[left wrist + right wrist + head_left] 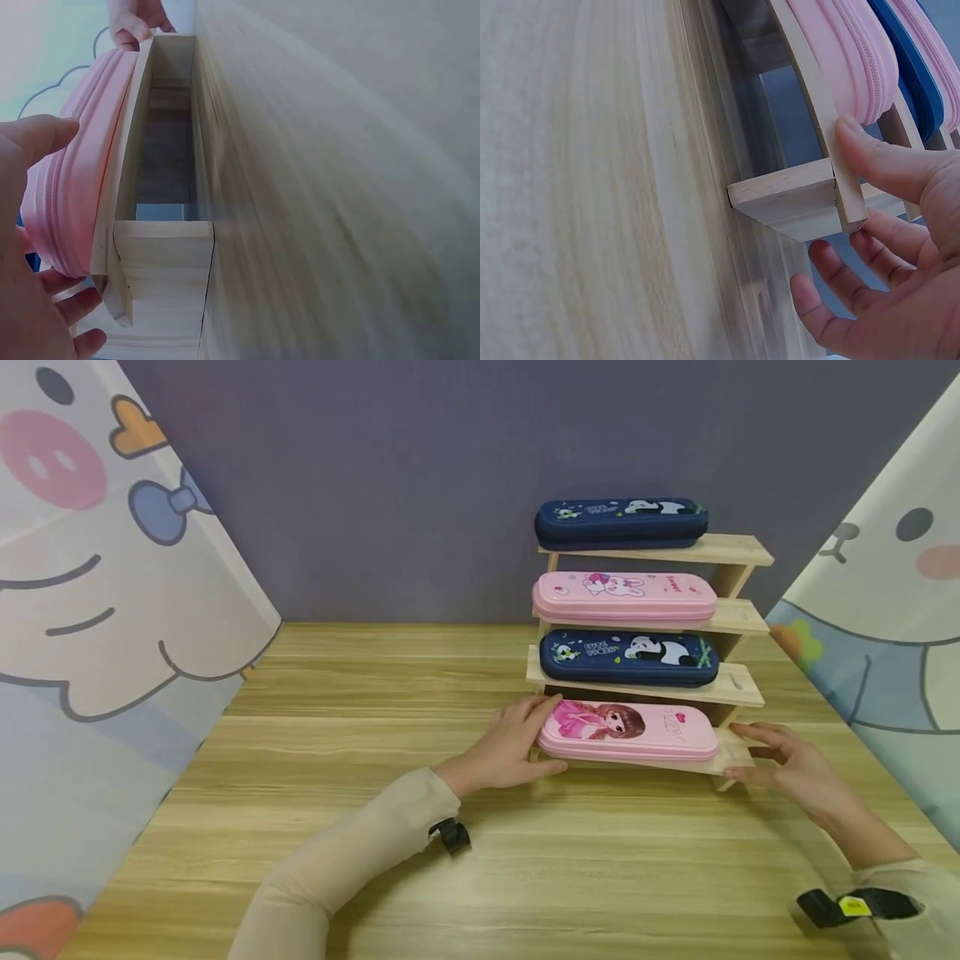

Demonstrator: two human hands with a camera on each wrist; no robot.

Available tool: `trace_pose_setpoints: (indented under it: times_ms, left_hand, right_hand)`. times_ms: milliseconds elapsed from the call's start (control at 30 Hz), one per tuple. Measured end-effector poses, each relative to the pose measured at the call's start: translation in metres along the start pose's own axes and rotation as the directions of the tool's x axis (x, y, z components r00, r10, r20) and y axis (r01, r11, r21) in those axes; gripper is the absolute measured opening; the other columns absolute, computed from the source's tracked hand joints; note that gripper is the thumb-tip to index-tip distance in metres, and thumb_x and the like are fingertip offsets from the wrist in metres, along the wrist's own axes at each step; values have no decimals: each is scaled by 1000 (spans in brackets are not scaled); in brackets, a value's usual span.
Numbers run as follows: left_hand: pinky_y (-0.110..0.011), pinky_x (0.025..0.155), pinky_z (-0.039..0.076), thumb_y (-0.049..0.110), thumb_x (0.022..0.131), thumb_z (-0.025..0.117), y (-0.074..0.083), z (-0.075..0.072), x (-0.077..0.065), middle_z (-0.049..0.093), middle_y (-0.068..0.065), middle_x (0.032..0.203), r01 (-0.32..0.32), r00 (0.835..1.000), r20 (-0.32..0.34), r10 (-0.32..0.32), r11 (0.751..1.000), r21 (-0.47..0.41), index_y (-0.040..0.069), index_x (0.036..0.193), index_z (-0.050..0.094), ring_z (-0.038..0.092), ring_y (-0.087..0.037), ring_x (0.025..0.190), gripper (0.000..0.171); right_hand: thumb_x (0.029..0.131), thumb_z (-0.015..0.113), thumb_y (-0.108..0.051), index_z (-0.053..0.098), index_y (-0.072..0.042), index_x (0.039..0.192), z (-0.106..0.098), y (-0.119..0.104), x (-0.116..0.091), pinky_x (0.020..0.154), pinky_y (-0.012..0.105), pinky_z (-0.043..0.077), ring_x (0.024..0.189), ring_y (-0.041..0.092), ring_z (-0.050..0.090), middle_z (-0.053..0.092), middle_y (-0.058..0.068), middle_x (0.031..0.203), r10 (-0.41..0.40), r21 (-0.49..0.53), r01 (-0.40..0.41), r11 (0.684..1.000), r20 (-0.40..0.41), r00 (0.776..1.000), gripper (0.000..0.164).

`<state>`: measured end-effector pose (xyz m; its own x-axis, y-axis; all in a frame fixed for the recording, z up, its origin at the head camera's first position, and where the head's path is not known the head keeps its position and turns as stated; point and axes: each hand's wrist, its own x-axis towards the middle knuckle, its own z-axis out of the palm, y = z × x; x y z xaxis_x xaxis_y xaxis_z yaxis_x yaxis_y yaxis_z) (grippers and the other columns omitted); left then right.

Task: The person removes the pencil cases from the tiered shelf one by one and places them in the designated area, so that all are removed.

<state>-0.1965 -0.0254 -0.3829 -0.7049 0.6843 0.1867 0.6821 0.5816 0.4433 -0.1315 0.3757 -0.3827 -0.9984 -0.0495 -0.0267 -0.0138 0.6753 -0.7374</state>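
Note:
A four-step wooden rack [738, 691] carries one pencil case on each step. On the lowest step lies a pink pencil case [663, 737] with a girl printed on its lid. My left hand [510, 743] holds this case by its left end, thumb in front and fingers around the end. The case's zipped side [75, 180] faces the left wrist view. My right hand [795, 772] grips the right end of the lowest step [846, 187], thumb near the front edge and fingers around the end.
Above sit a navy panda pencil case [630, 657], a pink rabbit pencil case [626, 597] and another navy panda case [622, 522] on top. The rack stands on a wood-grain table [360, 710] before a grey wall [375, 485]. Cartoon-printed cloths [112, 568] hang at both sides.

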Motion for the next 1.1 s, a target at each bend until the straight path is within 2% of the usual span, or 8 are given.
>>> trace_pose_setpoints:
  times_ms: [100,200,333,433,533,767,967,1100]
  left_hand:
    - [-52,115,22,50,89,69,1,1,4,31,-16,155,-6,1000,-9,6,1000,19,12,159,20,29,-34,143,94]
    - [-50,112,26,51,89,68,2,1,8,33,-15,154,-7,1000,-9,7,1000,29,12,159,22,29,-33,143,92]
    - [-47,109,28,53,90,67,3,1,10,33,-14,154,6,1000,3,-6,1000,28,11,158,24,28,-32,143,91]
    - [-47,108,29,56,89,67,5,0,11,34,-14,153,13,1000,7,-13,999,39,11,157,27,32,-31,142,91]
    - [-48,109,30,59,87,67,9,-2,13,39,-12,151,2,1000,0,-2,997,81,9,153,34,35,-32,141,89]
    - [-51,113,31,65,87,62,16,-3,12,41,-12,148,-76,997,31,71,974,213,5,153,35,34,-39,141,93]
    - [-46,111,34,61,86,67,15,-3,8,44,-11,145,-101,995,13,101,978,180,5,152,38,43,-30,133,91]
    - [-43,109,37,60,84,70,15,-3,8,48,-9,141,-103,994,-4,105,980,171,6,149,42,48,-25,127,89]
  right_hand:
    - [87,77,-12,37,11,146,1,0,0,70,12,45,93,-18,40,23,38,146,-6,40,6,999,1,1000,75]
    - [88,76,-11,37,9,147,2,0,0,71,14,47,93,-14,44,21,38,146,-1,59,1,998,11,1000,74]
    - [88,76,-11,35,8,148,1,1,1,71,16,47,104,11,51,19,39,147,13,51,-15,999,30,999,75]
    - [87,76,-11,36,10,147,0,1,2,71,16,47,107,21,53,19,39,147,26,35,-27,999,31,999,75]
    - [87,77,-12,36,8,148,0,2,3,71,15,47,106,20,52,18,40,148,30,36,-32,999,35,999,75]
    - [87,76,-12,37,4,149,0,4,3,72,15,47,97,-6,44,18,39,148,23,66,-26,997,40,999,75]
    - [88,75,-12,35,7,149,-1,4,2,72,15,46,108,25,49,16,39,149,33,64,-36,997,51,998,76]
    - [89,75,-10,35,5,150,-1,2,2,72,15,46,111,33,50,16,40,149,34,67,-38,997,52,998,75]
